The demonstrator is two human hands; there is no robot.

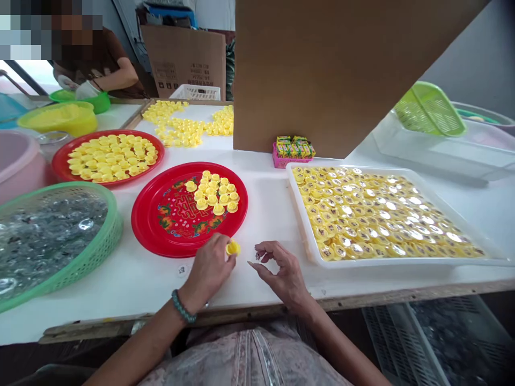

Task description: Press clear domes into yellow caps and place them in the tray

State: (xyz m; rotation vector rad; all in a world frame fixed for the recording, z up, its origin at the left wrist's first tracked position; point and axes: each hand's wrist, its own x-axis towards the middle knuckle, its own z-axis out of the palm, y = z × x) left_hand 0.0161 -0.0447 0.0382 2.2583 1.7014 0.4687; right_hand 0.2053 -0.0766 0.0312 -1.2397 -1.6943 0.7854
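My left hand [209,268] is closed in a pinch on a small yellow cap [233,248] just below the rim of the near red plate [155,236]. That plate carries a small cluster of yellow caps [213,195]. My right hand [279,268] hovers beside the left one, thumb and forefinger pinched on a tiny dark-and-white piece [258,255], other fingers loosely curled. To the right stands a white tray [402,262] packed with several finished yellow caps [378,212].
A green basket [100,246] of clear plastic pieces sits at the left. A second red plate [60,166] of caps, loose caps [181,126], bowls and a pink box [293,150] lie farther back. A cardboard sheet [341,69] rises behind. Another person [100,64] works at far left.
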